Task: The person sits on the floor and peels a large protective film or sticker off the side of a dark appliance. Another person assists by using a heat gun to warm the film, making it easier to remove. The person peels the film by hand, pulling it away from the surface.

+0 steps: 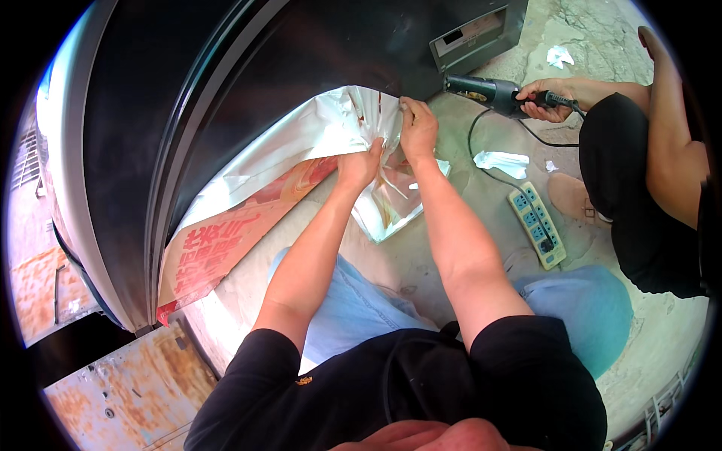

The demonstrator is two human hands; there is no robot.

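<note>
A large sheet of film (259, 167), white on its back and red and orange with printing on its front, hangs partly peeled and folded over along a glossy black panel (323, 45). My left hand (359, 167) is closed on the bunched film near its middle. Higher up and to the right, my right hand (419, 131) pinches the film close against the panel's lower edge. Crumpled film dangles between and below both hands. To the right, a co-worker's hand (553, 101) holds a black heat gun (485, 92), its nozzle toward the panel.
A multi-socket power strip (537, 225) lies on the stone floor, with the black cable (475, 150) running to it. White scraps (502, 163) are scattered nearby. The co-worker crouches at the right. A rusty metal plate (135, 391) stands at the lower left.
</note>
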